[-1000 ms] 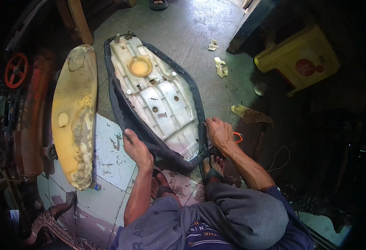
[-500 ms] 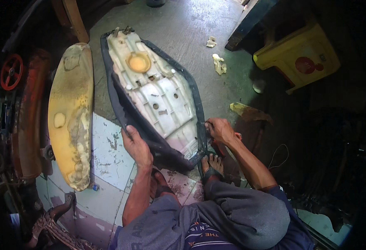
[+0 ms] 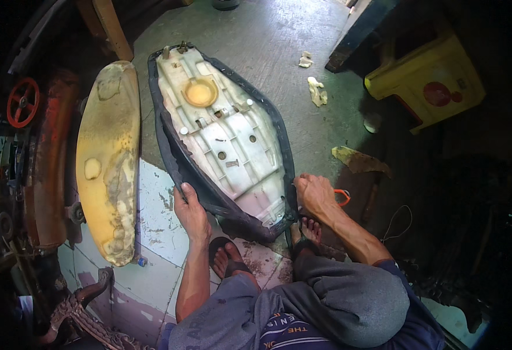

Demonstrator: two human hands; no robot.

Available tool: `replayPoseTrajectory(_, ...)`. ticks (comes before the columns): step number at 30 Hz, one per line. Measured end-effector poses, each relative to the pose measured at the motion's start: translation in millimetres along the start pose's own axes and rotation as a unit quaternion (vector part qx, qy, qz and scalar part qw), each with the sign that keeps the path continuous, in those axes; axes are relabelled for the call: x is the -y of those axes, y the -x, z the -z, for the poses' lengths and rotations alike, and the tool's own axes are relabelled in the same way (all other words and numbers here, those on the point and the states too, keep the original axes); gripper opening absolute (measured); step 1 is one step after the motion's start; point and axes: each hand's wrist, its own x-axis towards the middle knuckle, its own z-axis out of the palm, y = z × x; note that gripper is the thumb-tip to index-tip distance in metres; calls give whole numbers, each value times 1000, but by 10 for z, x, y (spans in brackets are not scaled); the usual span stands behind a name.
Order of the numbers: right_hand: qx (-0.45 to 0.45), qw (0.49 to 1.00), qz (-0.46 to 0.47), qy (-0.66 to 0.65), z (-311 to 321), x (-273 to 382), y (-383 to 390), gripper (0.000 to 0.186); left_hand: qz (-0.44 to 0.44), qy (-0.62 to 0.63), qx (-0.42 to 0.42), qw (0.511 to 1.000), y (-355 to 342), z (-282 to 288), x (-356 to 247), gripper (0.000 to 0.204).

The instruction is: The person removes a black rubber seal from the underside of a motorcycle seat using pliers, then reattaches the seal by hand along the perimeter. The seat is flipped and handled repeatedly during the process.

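An upturned motorcycle seat lies before me, its white plastic base facing up and its black cover wrapped around the rim. My left hand grips the cover at the seat's left edge, thumb on top and fingers hidden beneath. Against the right edge, near the narrow end, my right hand is closed in a fist. What it holds is hidden. Beside that wrist an orange loop shows, perhaps a tool's handle. The seat's near end lies by my right foot.
Long yellow seat foam lies on the left, beside a machine with a red handwheel. Foam scraps and a larger torn piece litter the floor at right. A yellow plastic stool stands far right, near a dark post.
The view has shifted slightly, moving the scene rightward. My right fist sits slightly lower along the seat's right edge, and more of the orange loop shows. My left hand keeps its hold.
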Motion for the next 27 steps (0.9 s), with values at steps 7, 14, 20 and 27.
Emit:
replayPoseTrajectory(7,60,989,-89,-106,24,-72,-11,20,27,-51,-9,998,-84,42,121,44)
replayPoseTrajectory(14,62,997,16,-50,49,-188,42,21,-13,-60,44,997,-11,82,-122,42)
replayPoseTrajectory(20,116,987,-78,-82,-71,57,10,23,21,-3,27,999,-23,18,-92,40)
replayPoseTrajectory(27,52,987,-9,-149,-168,-349,175,16,11,-15,23,1000,5,27,-100,42)
